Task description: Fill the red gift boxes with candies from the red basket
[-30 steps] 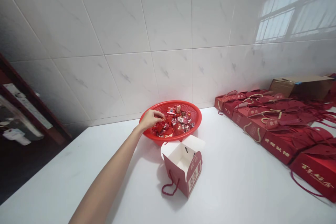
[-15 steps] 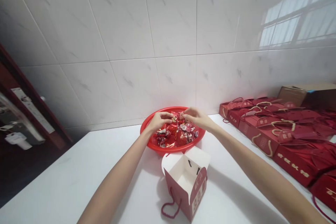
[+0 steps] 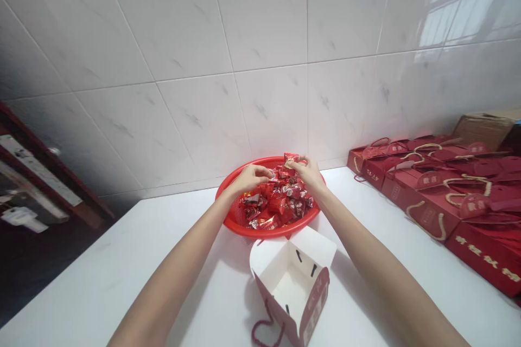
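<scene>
A red plastic basket [image 3: 235,227] stands against the wall, holding many wrapped candies [image 3: 277,205] in red, shiny wrappers. My left hand [image 3: 253,177] is over its left side, with thumb and fingers pinched on a small wrapped candy at the fingertips. My right hand [image 3: 308,174] is at the basket's back right, pinching a red candy packet [image 3: 290,157] raised near the rim. In front of the basket, between my forearms, an open gift box [image 3: 293,282] shows its white inside, with its flaps up and a dark red cord handle at its left.
Rows of red gift boxes [image 3: 431,211] with cord handles line the right side of the white table [image 3: 171,238]. Behind them is a cardboard box [image 3: 484,130]. A tiled wall [image 3: 195,114] closes the back; a door with a lock and keys [image 3: 24,218] is at left.
My right hand has lifted a red candy packet up to the basket's back rim. My left hand remains over the candies. The camera view has shifted slightly.
</scene>
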